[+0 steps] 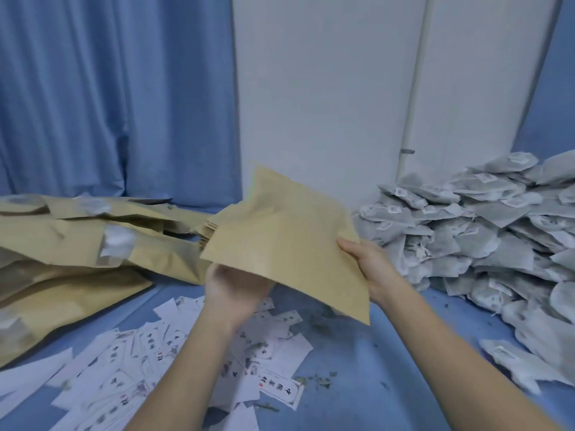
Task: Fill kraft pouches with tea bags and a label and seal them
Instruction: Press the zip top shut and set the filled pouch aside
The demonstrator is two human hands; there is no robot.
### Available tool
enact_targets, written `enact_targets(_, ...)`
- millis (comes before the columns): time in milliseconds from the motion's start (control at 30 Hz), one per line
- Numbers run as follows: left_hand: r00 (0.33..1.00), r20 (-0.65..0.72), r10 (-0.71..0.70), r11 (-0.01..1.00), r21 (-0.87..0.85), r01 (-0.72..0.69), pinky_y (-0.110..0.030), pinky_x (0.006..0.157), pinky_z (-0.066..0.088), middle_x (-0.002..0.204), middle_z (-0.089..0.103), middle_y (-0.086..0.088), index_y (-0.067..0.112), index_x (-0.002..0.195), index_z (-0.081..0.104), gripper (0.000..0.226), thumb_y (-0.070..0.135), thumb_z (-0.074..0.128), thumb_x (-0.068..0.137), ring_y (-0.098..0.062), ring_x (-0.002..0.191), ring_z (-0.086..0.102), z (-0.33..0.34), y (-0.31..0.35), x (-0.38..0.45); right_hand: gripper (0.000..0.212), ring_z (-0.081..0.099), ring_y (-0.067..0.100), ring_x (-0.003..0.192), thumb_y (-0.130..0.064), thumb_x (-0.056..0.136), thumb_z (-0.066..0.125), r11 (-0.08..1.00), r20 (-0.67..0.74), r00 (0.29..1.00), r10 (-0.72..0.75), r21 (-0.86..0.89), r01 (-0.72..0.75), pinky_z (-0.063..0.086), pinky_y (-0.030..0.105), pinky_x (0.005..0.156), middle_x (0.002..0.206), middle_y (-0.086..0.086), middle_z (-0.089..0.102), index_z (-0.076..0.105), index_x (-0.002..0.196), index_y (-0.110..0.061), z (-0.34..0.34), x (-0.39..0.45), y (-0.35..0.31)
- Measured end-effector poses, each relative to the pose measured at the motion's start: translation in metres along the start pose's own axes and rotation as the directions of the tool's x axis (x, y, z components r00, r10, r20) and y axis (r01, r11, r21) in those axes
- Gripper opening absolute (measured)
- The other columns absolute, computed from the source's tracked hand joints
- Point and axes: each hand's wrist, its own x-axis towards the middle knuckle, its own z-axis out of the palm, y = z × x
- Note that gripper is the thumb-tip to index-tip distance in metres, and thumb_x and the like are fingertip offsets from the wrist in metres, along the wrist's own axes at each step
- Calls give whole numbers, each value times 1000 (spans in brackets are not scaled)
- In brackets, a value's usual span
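A flat kraft pouch is held up over the blue table between both hands. My left hand grips its lower left edge from underneath, and my right hand holds its right edge with the thumb on top. A big heap of grey tea bags lies to the right. White printed labels are scattered on the table below my arms. More kraft pouches lie piled at the left.
The blue table surface carries loose tea crumbs near the middle. A blue curtain hangs behind at the left, and a white wall with a pipe stands behind the tea bags.
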Motion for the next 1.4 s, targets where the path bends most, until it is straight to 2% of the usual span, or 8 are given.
enact_targets(133, 972, -141, 188, 947, -238, -218, -36, 97, 44, 108, 67, -10, 14, 111, 59, 35, 38, 40, 95, -26, 103, 64, -15, 39, 15, 56, 62, 35, 97, -46, 95, 43, 993, 237, 965, 111, -66, -98, 55, 43, 74, 126, 20, 55, 40, 132, -5, 163, 74, 13)
enact_targets(300, 932, -274, 235, 969, -4, -245, -29, 71, 53, 79, 72, 0, 16, 93, 66, 54, 49, 24, 101, -15, 78, 71, -52, 77, 26, 76, 53, 38, 113, -65, 88, 37, 962, 183, 951, 248, -163, -219, 50, 43, 88, 141, 24, 36, 16, 146, -20, 235, 112, 54)
enact_targets(500, 915, -398, 72, 997, 38, -62, -48, 96, 42, 142, 43, -16, 16, 145, 30, 54, 44, 37, 99, -39, 123, 47, -61, 62, 47, 58, 53, 26, 114, -48, 93, 41, 910, -13, 996, 91, -405, -89, 49, 35, 88, 132, 11, 48, 36, 139, -13, 167, 145, 83)
enact_targets(733, 875, -483, -45, 999, -10, 45, -52, 102, 37, 153, 27, -17, 16, 152, 11, 69, 38, 46, 97, -47, 131, 37, -70, 29, 84, 64, 32, 28, 132, -47, 91, 44, -228, 127, 928, -351, -972, 47, 26, 39, 106, 141, 11, 41, 30, 141, -9, 60, 180, 90)
enact_targets(933, 854, -510, -106, 992, 5, 126, -51, 105, 37, 150, 29, -17, 16, 150, 19, 69, 36, 54, 93, -45, 131, 37, -71, 10, 98, 72, 40, 22, 130, -58, 90, 41, -474, 196, 948, -251, -879, 56, 14, 36, 114, 128, 10, 57, 25, 144, -14, 24, 169, 94)
enact_targets(1033, 865, -482, -136, 974, 94, 206, -47, 102, 42, 132, 48, -20, 11, 124, 50, 42, 31, 60, 89, -40, 118, 49, -65, -1, 96, 32, 65, 19, 72, -35, 73, 74, -639, 550, 668, -502, -756, 142, 48, 29, 91, 66, 1, 68, 69, 102, -22, 19, 144, 102)
enact_targets(1233, 894, -446, -31, 973, 190, 129, -39, 75, 56, 98, 68, -15, 5, 104, 62, 19, 18, 62, 90, -31, 87, 66, -37, -14, 81, 23, 59, 19, 55, -7, 68, 75, -623, 700, 260, -665, -712, 323, 52, 27, 57, 62, 2, 61, 75, 90, -14, 16, 91, 120)
enact_targets(1400, 799, -555, 232, 923, 384, -1, -36, 75, 49, 107, 60, -19, -11, 122, 50, 29, 4, 45, 97, -27, 89, 58, -15, -17, 66, 23, 65, 25, 77, -25, 92, 55, -387, 653, 435, -620, -737, 554, 54, 32, 68, 83, 6, 69, 72, 101, -13, 30, 48, 97)
